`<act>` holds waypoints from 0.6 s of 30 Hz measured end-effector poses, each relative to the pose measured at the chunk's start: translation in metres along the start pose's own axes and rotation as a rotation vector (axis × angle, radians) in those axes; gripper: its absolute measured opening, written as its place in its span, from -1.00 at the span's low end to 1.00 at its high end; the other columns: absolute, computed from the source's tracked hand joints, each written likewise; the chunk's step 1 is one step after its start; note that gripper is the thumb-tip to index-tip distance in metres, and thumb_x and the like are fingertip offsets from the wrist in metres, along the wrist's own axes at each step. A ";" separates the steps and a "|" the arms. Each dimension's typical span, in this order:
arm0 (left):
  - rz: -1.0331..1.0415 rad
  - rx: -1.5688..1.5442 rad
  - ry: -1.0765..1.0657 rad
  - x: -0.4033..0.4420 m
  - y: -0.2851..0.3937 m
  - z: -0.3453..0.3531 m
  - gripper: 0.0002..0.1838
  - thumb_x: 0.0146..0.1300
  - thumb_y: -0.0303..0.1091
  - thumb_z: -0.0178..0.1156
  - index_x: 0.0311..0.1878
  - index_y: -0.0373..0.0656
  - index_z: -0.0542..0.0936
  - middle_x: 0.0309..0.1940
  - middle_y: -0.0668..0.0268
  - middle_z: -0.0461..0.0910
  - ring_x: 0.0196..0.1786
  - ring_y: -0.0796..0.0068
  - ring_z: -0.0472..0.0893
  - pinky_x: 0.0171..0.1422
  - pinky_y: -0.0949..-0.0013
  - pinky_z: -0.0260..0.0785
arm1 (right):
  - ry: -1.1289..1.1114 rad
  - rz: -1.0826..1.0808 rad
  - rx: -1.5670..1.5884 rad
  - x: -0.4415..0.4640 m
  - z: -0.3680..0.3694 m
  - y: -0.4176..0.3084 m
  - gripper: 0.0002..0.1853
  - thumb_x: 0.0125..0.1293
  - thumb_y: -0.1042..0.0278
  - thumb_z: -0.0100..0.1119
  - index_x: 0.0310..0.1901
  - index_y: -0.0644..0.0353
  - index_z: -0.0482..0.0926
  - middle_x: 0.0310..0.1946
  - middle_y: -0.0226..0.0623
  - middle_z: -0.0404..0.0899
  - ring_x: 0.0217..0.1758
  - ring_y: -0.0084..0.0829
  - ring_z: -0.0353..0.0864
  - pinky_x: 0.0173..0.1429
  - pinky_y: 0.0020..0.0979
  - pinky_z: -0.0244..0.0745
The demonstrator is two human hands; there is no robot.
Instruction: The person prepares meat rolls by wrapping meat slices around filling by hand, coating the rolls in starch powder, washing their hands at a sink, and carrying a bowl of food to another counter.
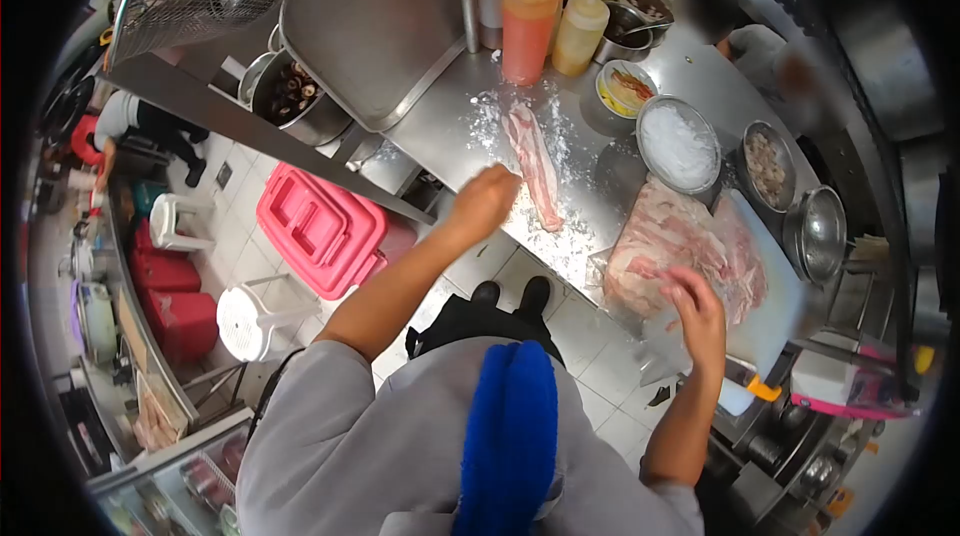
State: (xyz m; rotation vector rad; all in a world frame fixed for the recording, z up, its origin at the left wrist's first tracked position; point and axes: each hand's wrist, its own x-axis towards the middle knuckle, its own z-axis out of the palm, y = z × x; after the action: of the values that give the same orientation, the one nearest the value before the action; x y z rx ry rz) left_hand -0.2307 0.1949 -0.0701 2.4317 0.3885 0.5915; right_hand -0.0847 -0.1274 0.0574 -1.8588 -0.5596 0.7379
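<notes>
A long strip of raw meat (533, 161) lies on the steel counter (440, 116), with white powder scattered around it. Just left of the strip is my left hand (487, 200), its fingers curled together; whatever they may hold is hidden. My right hand (697, 306) hovers by the lower edge of a pile of raw meat slices (670, 241), fingers apart and holding nothing. That pile rests partly on a pale cutting board (783, 271). Above it stands a metal bowl of white powder (680, 144).
Sauce bottles (530, 26) crowd the counter's back. Bowls of food (768, 166) and an empty colander (816, 234) line the right. A large tray (375, 16) leans at upper left. A pink lidded bin (318, 226) and stools (255, 321) occupy the floor; a person (150, 121) bends at far left.
</notes>
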 end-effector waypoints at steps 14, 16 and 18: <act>-0.533 0.262 0.039 0.084 -0.037 0.016 -0.81 0.12 -0.24 0.20 -0.32 -0.17 0.61 -0.25 0.11 0.60 -0.12 0.06 0.59 -0.07 0.11 0.43 | -0.271 -0.311 -0.854 0.159 0.167 0.016 -0.63 0.18 0.09 0.25 -0.19 0.24 0.49 -0.33 -0.06 0.66 -0.23 -0.05 0.67 -0.14 -0.10 0.52; -0.537 0.289 0.051 0.084 -0.039 0.023 -0.79 0.13 -0.22 0.17 -0.33 -0.16 0.61 -0.25 0.10 0.60 -0.12 0.06 0.60 -0.07 0.11 0.43 | -0.280 -0.320 -0.872 0.157 0.169 0.024 -0.62 0.16 0.15 0.28 -0.16 0.26 0.43 -0.35 -0.01 0.65 -0.25 -0.01 0.66 -0.18 -0.07 0.52; -0.525 0.317 0.056 0.090 -0.043 0.032 -0.78 0.14 -0.20 0.15 -0.33 -0.15 0.61 -0.25 0.09 0.61 -0.13 0.05 0.61 -0.07 0.10 0.44 | -0.296 -0.316 -0.875 0.159 0.168 0.025 -0.62 0.18 0.15 0.25 -0.13 0.26 0.43 -0.32 -0.01 0.65 -0.25 -0.02 0.67 -0.17 -0.08 0.54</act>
State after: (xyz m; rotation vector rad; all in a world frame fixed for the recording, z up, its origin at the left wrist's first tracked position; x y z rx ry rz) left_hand -0.1436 0.2493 -0.0908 2.4528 1.1746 0.3849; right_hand -0.0902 0.0769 -0.0529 -2.3599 -1.5131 0.5940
